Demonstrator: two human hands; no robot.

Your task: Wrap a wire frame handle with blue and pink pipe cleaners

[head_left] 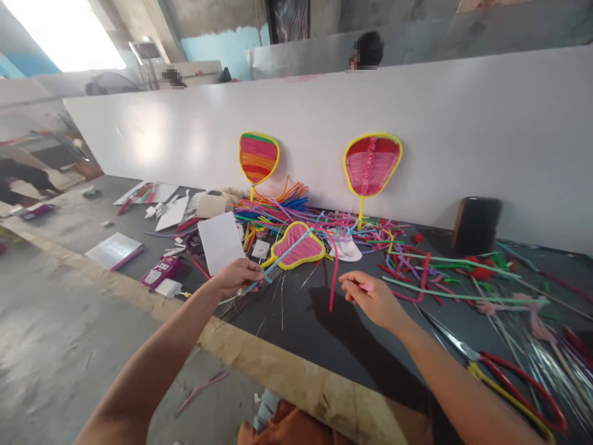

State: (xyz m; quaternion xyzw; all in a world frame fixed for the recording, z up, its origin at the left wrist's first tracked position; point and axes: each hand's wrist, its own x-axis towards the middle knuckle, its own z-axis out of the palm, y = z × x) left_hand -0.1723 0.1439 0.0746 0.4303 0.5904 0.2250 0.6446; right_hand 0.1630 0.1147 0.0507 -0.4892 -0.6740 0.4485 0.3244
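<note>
1. L hand (238, 277) had a light-blue pipe cleaner (291, 252) pinched btwn thumb & fingers; its long end ran up & away to the R.
2. R hand (370, 296) was nr the middle, fingers curled, well apart from L hand. Smth. pink showed at its fingers; couldn't tell if it was held.
3. Pink fan-shaped piece w/ yellow edge (296, 245) lay flat just past L hand, btwn both hands, w/ the blue length crossing in front of it. Contact unclear.
4. Red-pink pipe cleaner (334, 272) arched down just L of R hand. Risk: a quick sweep of R hand could've hooked it, being so close, & dragged pile bits along.
5. Thin wispy strands (281, 303) lay btwn the hands, nr L fingertips. Risk: could've tangled w/ the blue one, fuzzy stuff probably catching easily.
6. Scissors (477, 355) lay just R of R forearm. Risk: a nick or a shove if that arm swung out, metal end being so nr.
7. Heaped pipe cleaners (296, 199) sat beyond both hands, w/ two upright fan shapes (259, 157) behind. Risk: pulling one stem might've tipped those, if their yellow stalks were only lightly propped. Base hidden, so couldn't tell.
</note>
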